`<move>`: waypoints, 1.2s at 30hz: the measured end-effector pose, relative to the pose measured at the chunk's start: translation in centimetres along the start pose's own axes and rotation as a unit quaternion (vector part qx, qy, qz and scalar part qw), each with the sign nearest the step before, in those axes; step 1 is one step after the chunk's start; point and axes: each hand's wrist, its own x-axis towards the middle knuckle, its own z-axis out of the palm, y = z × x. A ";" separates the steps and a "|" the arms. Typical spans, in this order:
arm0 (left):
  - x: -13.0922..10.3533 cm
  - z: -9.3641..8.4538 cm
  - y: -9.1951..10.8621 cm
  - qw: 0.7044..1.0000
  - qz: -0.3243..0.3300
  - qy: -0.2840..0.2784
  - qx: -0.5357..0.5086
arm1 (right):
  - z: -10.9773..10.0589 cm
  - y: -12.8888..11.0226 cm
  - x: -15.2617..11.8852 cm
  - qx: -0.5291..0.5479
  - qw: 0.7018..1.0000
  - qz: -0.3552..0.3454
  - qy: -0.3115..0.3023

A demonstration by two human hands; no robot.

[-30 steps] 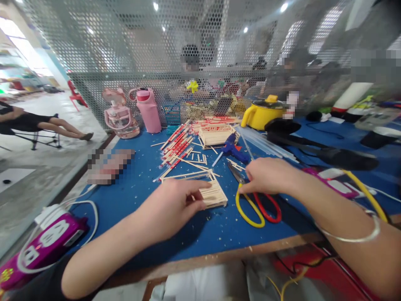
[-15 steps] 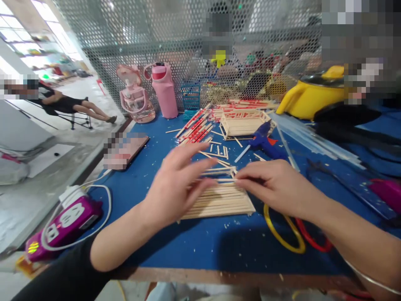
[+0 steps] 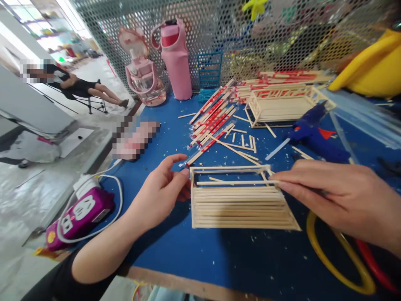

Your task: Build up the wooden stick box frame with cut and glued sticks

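A small framework of thin wooden sticks (image 3: 238, 209) lies on the blue tabletop in front of me, its near part covered by a row of parallel sticks. A loose-looking wooden stick (image 3: 232, 183) lies across the gap behind that row. My right hand (image 3: 338, 196) pinches this stick's right end between thumb and fingers, by the frame's right corner. My left hand (image 3: 166, 186) is at the frame's left corner, thumb and index finger apart, holding nothing. Whether its thumb touches the frame I cannot tell.
Bundled sticks in red-printed wrappers (image 3: 213, 113) and a similar stick frame (image 3: 282, 108) lie behind. A blue glue gun (image 3: 316, 133) rests at right, near yellow-handled scissors (image 3: 338, 255). Pink bottles (image 3: 177, 62), a phone (image 3: 138, 140) and a purple power strip (image 3: 81, 217) are at left.
My left hand has moved from above the stick row to the frame's left end. My right hand stays at the right corner, its stick now showing clearly. The view has shifted closer and lower.
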 end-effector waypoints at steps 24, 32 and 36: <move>0.5 0.0 -0.4 0.994 -0.070 -0.047 -0.067 | -0.2 0.0 0.1 0.224 0.911 0.345 -0.027; 0.8 0.3 -0.3 0.993 -0.096 -0.020 -0.064 | 0.5 0.3 0.3 0.354 0.820 0.426 -0.145; 1.0 0.3 -0.3 0.993 -0.093 -0.026 -0.067 | 1.0 -0.6 0.7 0.343 0.831 0.415 -0.141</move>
